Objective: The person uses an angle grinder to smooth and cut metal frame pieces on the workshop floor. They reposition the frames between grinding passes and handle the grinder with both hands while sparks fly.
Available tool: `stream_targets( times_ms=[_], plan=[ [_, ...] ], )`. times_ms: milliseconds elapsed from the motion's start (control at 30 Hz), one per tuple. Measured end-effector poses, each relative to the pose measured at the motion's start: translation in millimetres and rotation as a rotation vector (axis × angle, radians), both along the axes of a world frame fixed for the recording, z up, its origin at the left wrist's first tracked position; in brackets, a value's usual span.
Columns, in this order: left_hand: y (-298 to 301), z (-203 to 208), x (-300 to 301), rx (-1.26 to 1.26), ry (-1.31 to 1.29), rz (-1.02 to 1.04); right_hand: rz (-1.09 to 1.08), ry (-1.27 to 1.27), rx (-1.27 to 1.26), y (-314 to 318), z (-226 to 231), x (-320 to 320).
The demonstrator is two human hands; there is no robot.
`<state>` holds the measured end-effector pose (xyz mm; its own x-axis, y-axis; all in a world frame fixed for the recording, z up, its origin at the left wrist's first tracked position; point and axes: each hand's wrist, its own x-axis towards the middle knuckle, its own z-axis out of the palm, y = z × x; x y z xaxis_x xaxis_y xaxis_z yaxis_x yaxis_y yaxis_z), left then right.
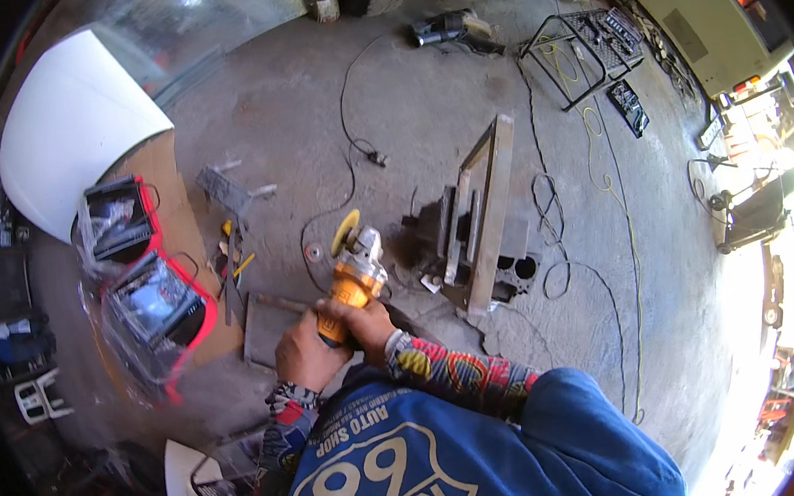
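An orange and silver angle grinder (353,285) is held up in front of my body, its yellow disc (346,226) pointing away from me. My left hand (303,355) is closed round the rear of its body. Beside it, my right hand (368,326) is wrapped round the same body, nearer the grinder's head. Whether the disc is spinning cannot be told. To the right of the grinder, apart from it, a metal frame of bars (491,207) leans upright by a block with round holes (517,270).
Black cables (549,206) and a yellow-green cord (611,187) trail over the concrete floor. Two red-edged cases in plastic (156,302) lie on cardboard at left, near a white panel (74,116). A black metal rack (578,53) stands far right. Hand tools (229,272) lie left of the grinder.
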<state>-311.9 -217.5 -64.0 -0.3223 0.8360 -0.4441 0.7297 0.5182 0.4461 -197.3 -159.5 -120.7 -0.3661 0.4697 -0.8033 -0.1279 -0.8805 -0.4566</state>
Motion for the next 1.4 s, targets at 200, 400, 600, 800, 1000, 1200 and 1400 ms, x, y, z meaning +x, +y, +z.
stream_targets(
  times_ms=[200,400,600,800,1000,1200,1400],
  plan=[
    [78.0,6.1,-44.3,0.006,-0.006,-0.146,-0.141,-0.021,0.037,59.1,9.5,-33.2],
    [156.1,8.0,-57.5,0.052,-0.086,-0.398,-0.34,0.008,0.045,111.9,12.4,-27.5],
    [231.5,1.5,-65.6,-0.019,-0.126,-0.648,-0.586,0.006,-0.025,149.0,9.1,-32.2],
    [323.4,-30.0,-102.9,-0.036,-0.178,-0.899,-0.854,0.129,-0.158,209.7,-14.3,-75.8],
    [410.8,-38.6,-177.9,-0.065,-0.207,-1.102,-1.023,0.116,-0.157,268.0,-31.6,-160.5],
    [463.0,-42.1,-199.9,-0.182,-0.246,-1.309,-1.256,0.055,-0.134,293.0,-23.3,-198.0],
    [479.1,-52.9,-174.5,-0.391,-0.181,-1.43,-1.382,0.053,-0.147,288.2,-30.0,-194.9]
  ],
)
